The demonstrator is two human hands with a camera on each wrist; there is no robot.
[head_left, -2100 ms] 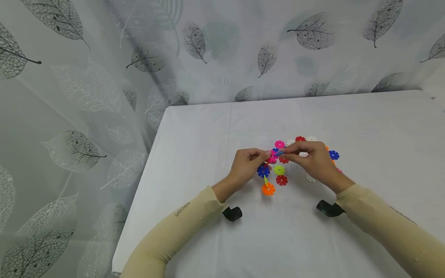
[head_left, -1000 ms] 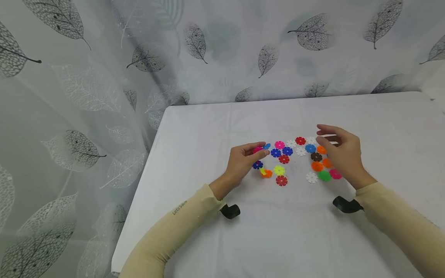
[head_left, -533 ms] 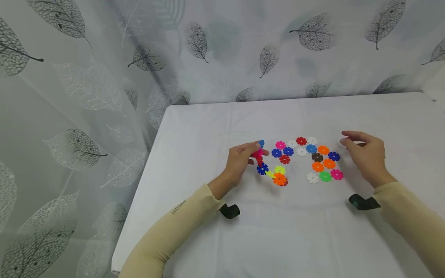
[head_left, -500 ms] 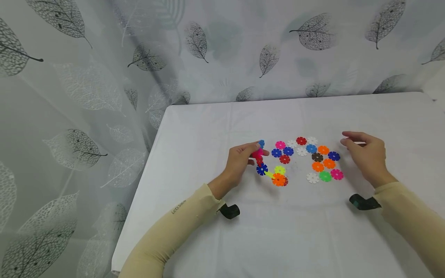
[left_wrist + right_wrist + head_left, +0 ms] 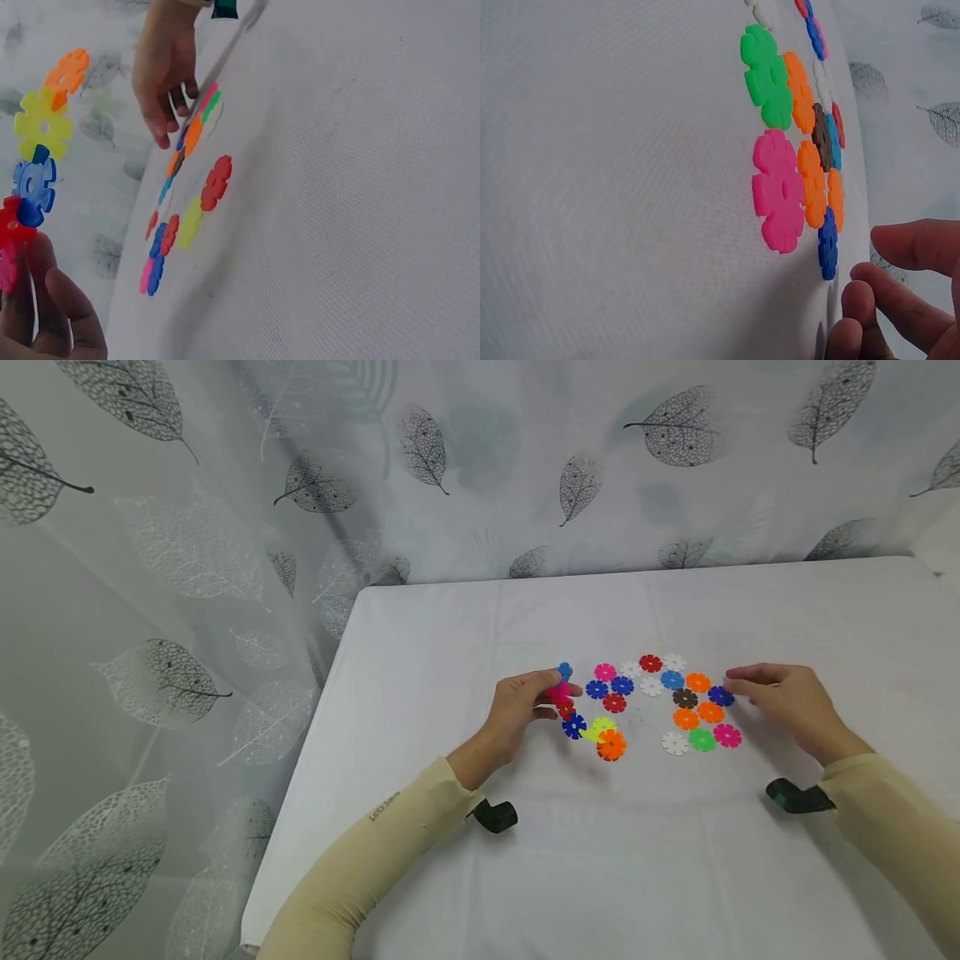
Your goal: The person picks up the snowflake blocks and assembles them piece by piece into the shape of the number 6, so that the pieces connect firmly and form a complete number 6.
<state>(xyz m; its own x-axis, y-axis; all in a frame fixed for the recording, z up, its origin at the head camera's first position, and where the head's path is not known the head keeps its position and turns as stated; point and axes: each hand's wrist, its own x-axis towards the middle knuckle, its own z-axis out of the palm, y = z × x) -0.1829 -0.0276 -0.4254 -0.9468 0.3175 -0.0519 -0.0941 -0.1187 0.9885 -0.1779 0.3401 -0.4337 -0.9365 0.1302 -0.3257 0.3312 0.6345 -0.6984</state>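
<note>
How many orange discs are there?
4: end disc of the chain in the left hand; near the brown disc on the table, far disc, left disc, right disc. Others may be hidden.

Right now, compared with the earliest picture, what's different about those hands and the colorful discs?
The right hand has let go of the light blue disc and moved right, beside a dark blue disc. The left hand has shifted slightly left, and its chain has swung its orange end rightward. The left hand still holds the chain; the loose discs stayed put.
</note>
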